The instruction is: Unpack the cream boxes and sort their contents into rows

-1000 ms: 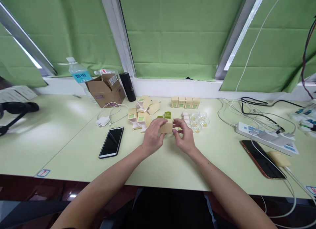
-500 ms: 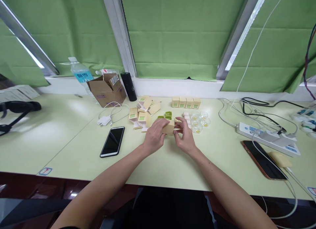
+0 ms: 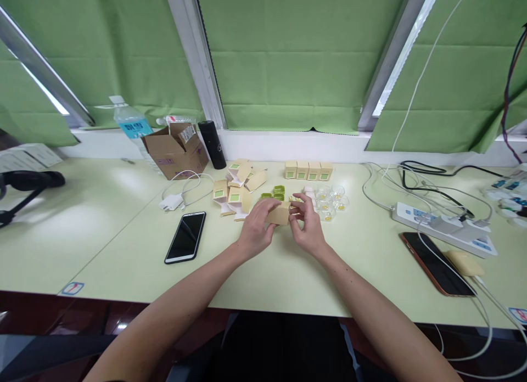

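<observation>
Between my hands is a small tan cardboard box (image 3: 279, 214), held just above the table. My left hand (image 3: 257, 225) grips it from the left, fingers over the top and thumb on the near side. At the box's right end, my right hand (image 3: 305, 223) has its thumb and fingers closed on the edge. Just beyond lie several small green cups (image 3: 279, 190), and some pale pink pieces (image 3: 308, 192) partly behind my right fingers. Several clear plastic cups (image 3: 327, 212) with yellow spots are to the right. Flattened tan boxes (image 3: 235, 195) are heaped to the left.
A row of small tan boxes (image 3: 308, 171) stands at the back. Phones lie left (image 3: 186, 237) and right (image 3: 432, 261), beside a power strip (image 3: 444, 228) with trailing cables. A brown carton (image 3: 177, 154), black flask (image 3: 212, 145) and water bottle (image 3: 130, 121) stand back left.
The view has shifted slightly. The tan box has tilted a little in my hands, with both hands still on it. The other things on the table stay put.
</observation>
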Demonstrator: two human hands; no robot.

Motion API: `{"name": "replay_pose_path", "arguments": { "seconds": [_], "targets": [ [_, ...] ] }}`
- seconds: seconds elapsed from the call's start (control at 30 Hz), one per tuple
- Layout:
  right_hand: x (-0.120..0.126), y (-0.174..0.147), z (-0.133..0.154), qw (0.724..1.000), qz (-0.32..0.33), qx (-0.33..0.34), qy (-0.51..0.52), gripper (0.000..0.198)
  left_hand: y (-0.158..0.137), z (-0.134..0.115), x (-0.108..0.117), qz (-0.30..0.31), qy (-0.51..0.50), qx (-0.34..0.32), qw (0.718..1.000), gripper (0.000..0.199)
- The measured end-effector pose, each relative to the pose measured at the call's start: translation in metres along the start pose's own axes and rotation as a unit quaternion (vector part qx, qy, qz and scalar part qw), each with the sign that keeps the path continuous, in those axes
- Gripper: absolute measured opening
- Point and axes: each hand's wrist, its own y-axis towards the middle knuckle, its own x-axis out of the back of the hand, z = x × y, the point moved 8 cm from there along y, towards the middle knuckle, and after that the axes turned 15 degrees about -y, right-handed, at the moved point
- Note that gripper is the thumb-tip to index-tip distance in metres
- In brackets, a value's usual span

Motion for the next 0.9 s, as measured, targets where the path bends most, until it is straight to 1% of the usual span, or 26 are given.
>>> {"name": "replay_pose_path", "arguments": {
  "seconds": [0.2, 0.33, 0.5, 0.63, 0.77, 0.9],
  "targets": [
    [-0.003, 0.000, -0.001, 1.000, 0.019, 0.000, 0.004, 0.053, 0.000, 0.002, 0.001, -0.005, -0.015, 0.011, 1.000, 0.052],
    [-0.005, 0.000, -0.004, 0.999, 0.033, -0.013, 0.016, 0.057, 0.000, 0.002, 0.002, -0.003, 0.001, 0.013, 1.000, 0.052],
    [-0.007, 0.000, -0.002, 0.999, 0.052, -0.010, 0.010, 0.066, -0.001, 0.000, 0.001, 0.010, 0.025, -0.008, 1.000, 0.055],
    [-0.007, 0.000, 0.000, 0.999, 0.042, -0.014, -0.005, 0.070, -0.001, 0.000, 0.000, 0.017, 0.025, -0.015, 0.999, 0.057],
    [-0.003, 0.000, -0.002, 0.999, 0.014, -0.029, -0.006, 0.069, 0.000, 0.001, 0.001, 0.006, 0.005, 0.003, 1.000, 0.053],
    [0.003, 0.001, -0.011, 0.997, -0.010, -0.078, 0.000, 0.063, 0.000, 0.004, 0.002, -0.009, -0.040, 0.030, 0.999, 0.049]
  ]
}}
